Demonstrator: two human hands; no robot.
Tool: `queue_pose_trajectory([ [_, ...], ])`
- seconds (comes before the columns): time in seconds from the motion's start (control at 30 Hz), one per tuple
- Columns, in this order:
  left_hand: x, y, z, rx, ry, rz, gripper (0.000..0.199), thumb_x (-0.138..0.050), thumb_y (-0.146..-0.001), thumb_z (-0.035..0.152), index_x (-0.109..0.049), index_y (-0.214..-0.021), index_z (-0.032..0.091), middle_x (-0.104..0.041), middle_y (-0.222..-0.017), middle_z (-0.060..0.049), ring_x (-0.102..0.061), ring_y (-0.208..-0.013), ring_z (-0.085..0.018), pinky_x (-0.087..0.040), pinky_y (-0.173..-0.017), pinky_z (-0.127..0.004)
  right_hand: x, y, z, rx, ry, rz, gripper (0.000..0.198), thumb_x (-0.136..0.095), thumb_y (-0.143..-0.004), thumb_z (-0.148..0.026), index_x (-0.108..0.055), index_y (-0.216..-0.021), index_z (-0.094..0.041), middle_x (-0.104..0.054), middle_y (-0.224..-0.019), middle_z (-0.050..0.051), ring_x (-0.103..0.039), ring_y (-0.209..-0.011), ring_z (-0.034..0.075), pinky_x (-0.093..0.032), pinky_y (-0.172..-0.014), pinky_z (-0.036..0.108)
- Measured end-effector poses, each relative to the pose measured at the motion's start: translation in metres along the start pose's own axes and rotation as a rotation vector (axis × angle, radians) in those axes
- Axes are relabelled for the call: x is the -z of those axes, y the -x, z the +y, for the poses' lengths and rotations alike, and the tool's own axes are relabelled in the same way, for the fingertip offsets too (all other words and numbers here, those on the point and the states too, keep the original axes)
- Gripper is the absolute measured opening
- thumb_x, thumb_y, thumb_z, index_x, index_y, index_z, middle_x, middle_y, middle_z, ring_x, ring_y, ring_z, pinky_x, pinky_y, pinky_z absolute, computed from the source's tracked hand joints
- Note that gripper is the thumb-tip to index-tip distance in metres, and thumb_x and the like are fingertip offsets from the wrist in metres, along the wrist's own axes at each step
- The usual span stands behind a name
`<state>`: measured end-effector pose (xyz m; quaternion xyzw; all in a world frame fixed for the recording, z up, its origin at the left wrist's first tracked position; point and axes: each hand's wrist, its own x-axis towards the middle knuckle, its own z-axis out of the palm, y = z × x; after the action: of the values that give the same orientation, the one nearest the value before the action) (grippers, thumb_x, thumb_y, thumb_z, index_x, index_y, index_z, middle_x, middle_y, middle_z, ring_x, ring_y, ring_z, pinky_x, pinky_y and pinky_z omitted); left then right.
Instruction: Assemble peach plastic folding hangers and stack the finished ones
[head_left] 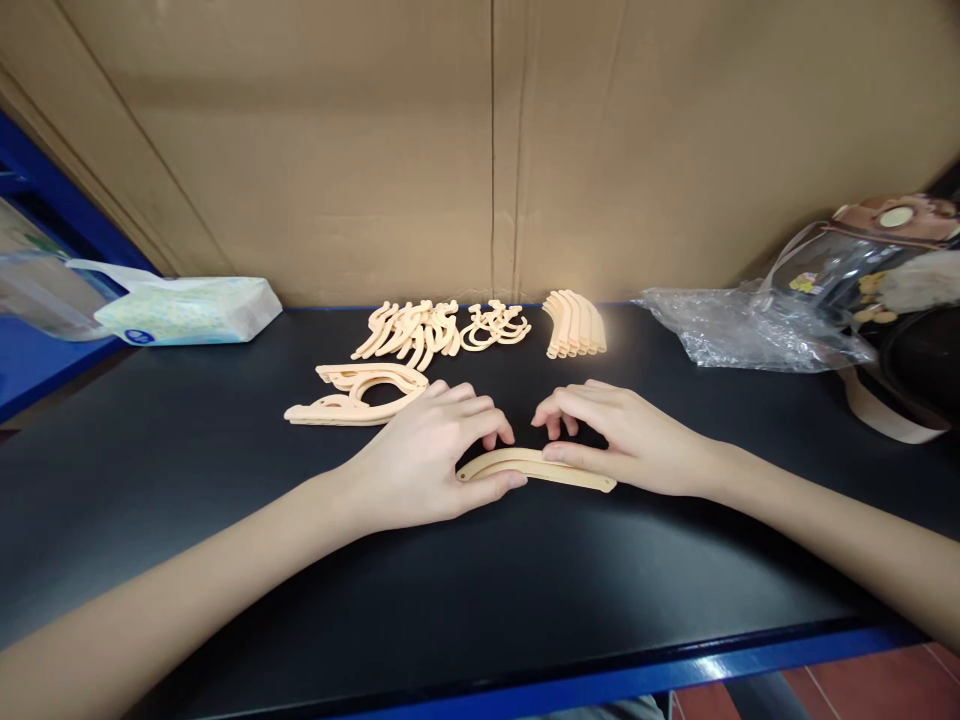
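1. Curved beige piece (536, 467): lies on the black tabletop (450, 600) between the two hands, near the front of the work area. Its arch faces away from the person; its right end, bearing a small hole, is exposed.
2. Left hand (427, 455): at the piece's left end, thumb along the near side, fingers curled over the far side. Thumb and fingertips stand spread (pressure on the piece cannot be told from this view).
3. Right hand (630, 430): thumb resting on the piece right of its middle; the fingers are curled, raised and apart from the thumb.
4. Folded beige assemblies (330, 412): just beyond the left hand, which overlaps their right end in view.
5. Rear row, left to right: a loose heap of curved parts (409, 330), a small cluster of hooks (517, 330) and a neat stack of curved strips (575, 322).
6. Perimeter: tissue pack (191, 310) at left; clear plastic bag (757, 335) at right, beside a brown-lidded bottle (892, 218); cardboard (337, 150) stands behind.
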<state>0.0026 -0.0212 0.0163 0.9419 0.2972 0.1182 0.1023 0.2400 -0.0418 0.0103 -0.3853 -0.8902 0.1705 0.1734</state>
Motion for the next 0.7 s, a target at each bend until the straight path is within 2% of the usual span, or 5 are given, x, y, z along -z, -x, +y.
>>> queue_pose_trajectory([
  [0.2,0.006,-0.003,-0.012,0.064,-0.164,0.134,0.028,-0.045,-0.094,0.039,-0.063,-0.09,0.019,-0.065,-0.084,-0.002,-0.054,-0.083,-0.019,-0.037,-0.076,-0.033,-0.001,-0.003,0.005,0.004,0.079,0.065,0.02,-0.051,-0.094,-0.038,-0.059,-0.099,-0.02,-0.063,-0.083,0.001,-0.056,-0.079,0.016,-0.04,-0.077,0.032],
  [0.37,0.02,-0.007,-0.034,0.244,-0.331,0.24,0.028,-0.043,-0.091,0.036,-0.064,-0.086,0.019,-0.068,-0.086,-0.005,-0.058,-0.089,-0.025,-0.038,-0.082,-0.038,-0.002,-0.003,0.009,0.0,0.101,0.074,0.015,-0.051,-0.094,-0.031,-0.06,-0.095,-0.019,-0.061,-0.084,0.001,-0.057,-0.08,0.015,-0.041,-0.076,0.03],
  [0.57,0.05,-0.009,-0.079,0.516,-0.465,0.214,0.037,-0.041,-0.088,0.042,-0.064,-0.096,0.015,-0.067,-0.097,-0.014,-0.058,-0.096,-0.033,-0.042,-0.079,-0.041,-0.005,-0.003,0.014,0.001,0.122,0.026,0.017,-0.05,-0.094,-0.031,-0.06,-0.101,-0.019,-0.057,-0.084,0.002,-0.055,-0.074,0.014,-0.043,-0.068,0.028],
  [0.63,0.059,-0.01,-0.097,0.641,-0.435,0.143,0.038,-0.046,-0.085,0.045,-0.062,-0.1,0.014,-0.066,-0.103,-0.015,-0.058,-0.098,-0.035,-0.042,-0.078,-0.041,-0.005,-0.003,0.015,0.008,0.136,0.02,0.018,-0.049,-0.094,-0.031,-0.06,-0.101,-0.019,-0.056,-0.081,0.001,-0.054,-0.072,0.014,-0.043,-0.068,0.028],
  [0.7,0.067,-0.011,-0.113,0.83,-0.33,0.092,0.04,-0.051,-0.081,0.048,-0.061,-0.103,0.015,-0.065,-0.107,-0.016,-0.059,-0.098,-0.036,-0.041,-0.076,-0.041,-0.005,-0.004,0.015,0.01,0.14,0.015,0.018,-0.048,-0.095,-0.031,-0.059,-0.102,-0.019,-0.056,-0.079,0.0,-0.055,-0.073,0.014,-0.043,-0.069,0.029],
])
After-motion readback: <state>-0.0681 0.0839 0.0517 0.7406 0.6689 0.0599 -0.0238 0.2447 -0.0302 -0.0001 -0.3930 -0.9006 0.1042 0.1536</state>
